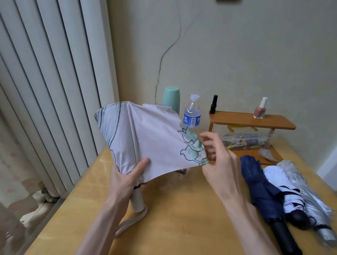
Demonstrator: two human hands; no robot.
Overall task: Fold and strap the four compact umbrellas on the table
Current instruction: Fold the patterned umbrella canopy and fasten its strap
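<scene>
Soft, even daylight, brightest on the curtain [39, 70] at left; faint shadows only, a dull sheen on the table [178, 216]. Sharp at centre on the pale umbrella [143, 137]; motion-blurred at the right hand [220, 166] and lower right corner. Wide-angle bowing toward the edges.

Both hands on a half-spread pale umbrella [149, 138]

The left hand [127, 178] grips the gathered canopy just above the handle; the right hand [219, 160] pinches its bird-printed edge. Right of the right hand, a navy umbrella [259, 184], a white umbrella [277, 177] and a silver umbrella [307, 195] lie touching on the table [178, 216].
</scene>
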